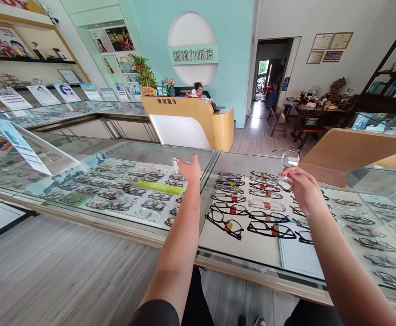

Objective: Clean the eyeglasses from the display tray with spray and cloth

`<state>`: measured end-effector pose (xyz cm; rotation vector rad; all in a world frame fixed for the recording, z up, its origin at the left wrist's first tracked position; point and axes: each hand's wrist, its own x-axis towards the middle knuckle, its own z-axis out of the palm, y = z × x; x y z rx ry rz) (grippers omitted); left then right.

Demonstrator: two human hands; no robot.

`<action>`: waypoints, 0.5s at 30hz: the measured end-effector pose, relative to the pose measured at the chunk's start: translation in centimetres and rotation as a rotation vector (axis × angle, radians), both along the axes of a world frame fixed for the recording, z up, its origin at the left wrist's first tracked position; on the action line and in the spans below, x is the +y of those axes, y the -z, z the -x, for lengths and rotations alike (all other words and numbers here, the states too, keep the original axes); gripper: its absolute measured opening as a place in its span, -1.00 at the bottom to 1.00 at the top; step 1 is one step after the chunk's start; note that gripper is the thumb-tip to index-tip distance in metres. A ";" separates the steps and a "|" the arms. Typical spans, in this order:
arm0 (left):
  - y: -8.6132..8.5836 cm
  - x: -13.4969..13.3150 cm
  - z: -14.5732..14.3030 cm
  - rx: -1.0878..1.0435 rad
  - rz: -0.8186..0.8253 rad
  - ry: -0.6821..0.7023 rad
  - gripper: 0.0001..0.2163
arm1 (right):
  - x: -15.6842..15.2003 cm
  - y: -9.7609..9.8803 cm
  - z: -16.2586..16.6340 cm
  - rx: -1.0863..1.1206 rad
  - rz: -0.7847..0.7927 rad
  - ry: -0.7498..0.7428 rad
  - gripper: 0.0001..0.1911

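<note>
While the right hand [299,184] pinches one pair of glasses [291,158] above the glass counter [245,251], the left hand [188,171] grips a small white piece [175,165], perhaps cloth; only that pair is up, and the other frames [272,229] lie untouched in rows below

Left sleeve [157,313]: plain black, short, ending in a curved hem
Forearms [182,235]: both bare
Trousers [196,301]: black (only partly in view)
Shoe [260,321]: greyish tip, too small for detail

Eyewear shop around me: spectacle frames [272,229] rowed along glass display counter [255,251], service desk [201,113] beyond, sunglasses poster [67,92] at left.
</note>
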<state>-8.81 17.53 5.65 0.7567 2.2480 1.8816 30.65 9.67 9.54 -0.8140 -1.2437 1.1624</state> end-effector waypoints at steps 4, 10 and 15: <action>1.5 0.3 -0.5 0.010 0.085 0.062 -0.14 | 0.1 -0.1 -0.2 0.028 -0.010 0.009 -0.85; 2.8 0.4 -0.3 -0.031 0.137 0.123 -0.52 | -0.3 -0.8 -0.1 0.053 0.011 -0.016 -0.80; 2.4 0.4 -0.4 -0.073 0.060 0.157 -0.73 | -0.7 -1.3 0.2 0.062 0.033 -0.041 -0.77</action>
